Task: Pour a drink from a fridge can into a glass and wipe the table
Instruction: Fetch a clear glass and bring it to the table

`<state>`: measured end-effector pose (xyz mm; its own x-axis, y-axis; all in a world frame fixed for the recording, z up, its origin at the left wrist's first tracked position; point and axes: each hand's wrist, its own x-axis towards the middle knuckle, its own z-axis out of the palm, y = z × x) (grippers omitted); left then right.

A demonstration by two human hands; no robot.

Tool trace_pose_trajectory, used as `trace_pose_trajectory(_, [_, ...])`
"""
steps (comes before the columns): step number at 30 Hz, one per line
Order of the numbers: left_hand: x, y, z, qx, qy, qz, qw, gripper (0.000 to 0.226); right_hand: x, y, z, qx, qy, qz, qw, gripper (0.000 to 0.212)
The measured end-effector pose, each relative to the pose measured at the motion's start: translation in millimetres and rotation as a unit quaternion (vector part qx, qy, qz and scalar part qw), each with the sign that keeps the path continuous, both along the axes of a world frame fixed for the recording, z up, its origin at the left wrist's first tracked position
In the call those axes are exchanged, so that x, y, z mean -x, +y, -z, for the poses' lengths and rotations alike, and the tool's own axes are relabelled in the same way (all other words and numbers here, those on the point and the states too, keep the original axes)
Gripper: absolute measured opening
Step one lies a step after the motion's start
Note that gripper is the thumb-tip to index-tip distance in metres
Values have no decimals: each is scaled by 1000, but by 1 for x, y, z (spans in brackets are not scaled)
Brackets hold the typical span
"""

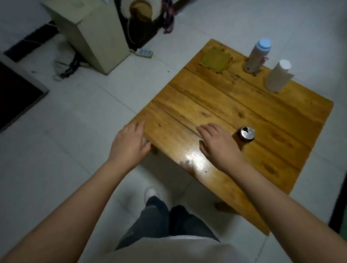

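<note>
The can is stood upright on the wooden table, near-centre, its tab end already opened, w/ dark sides just visible below the silver top. It is set just right of the right hand, apart from it, no contact seen. That hand is held palm-down low over the near-left part of the tabletop, fingers spread fairly wide and straight, nothing gripped; whether the palm is actually pressed on the wood can't be told. The left hand is held beyond the table's left corner, over the floor, fingers loosely relaxed, nothing held.

No glass is seen anywhere in view, so the pour is judged not yet possible here; prob. a glass must be fetched first. A glossy patch is noted on the near edge beside the right wrist, maybe wet, maybe only lamp glare.

At the far left of the table a green-yellow cloth is laid flat, likely kept for the wiping step. Far right, a bottle w/ a blue cap and a white roll are stood upright, well clear of the can, so room is left for pouring.
</note>
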<state>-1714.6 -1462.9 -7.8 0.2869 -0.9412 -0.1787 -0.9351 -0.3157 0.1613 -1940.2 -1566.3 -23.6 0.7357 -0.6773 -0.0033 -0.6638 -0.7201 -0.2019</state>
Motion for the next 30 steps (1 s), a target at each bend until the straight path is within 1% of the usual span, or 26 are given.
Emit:
trace_pose_trajectory(2, [-13, 31, -2, -3, -7, -50, 999, 63, -22, 9, -1, 4, -2, -48, 999, 41])
trace_pose_trajectory(6, [-32, 94, -9, 13, 6, -152, 988, 63, -72, 32, -4, -7, -2, -143, 990, 43])
trace_pose_trajectory(9, [-42, 143, -11, 20, 5, -215, 976, 64, -108, 59, -5, -19, -15, -219, 976, 45])
trace_pose_trajectory(13, [-52, 205, -12, 20, 1, -276, 961, 64, -146, 99, -7, -5, -23, -298, 954, 47])
trace_pose_trajectory(21, [-62, 294, -15, 23, -11, -346, 938, 66, -190, 168, -21, -12, -35, -370, 928, 48])
trace_pose_trajectory(25, [-69, 315, -12, 28, -13, -364, 931, 64, -208, 182, -22, -12, -23, -390, 921, 49])
trace_pose_trajectory(30, [-80, 320, -7, 24, -12, -378, 926, 64, -229, 183, -20, -18, -9, -404, 914, 49])
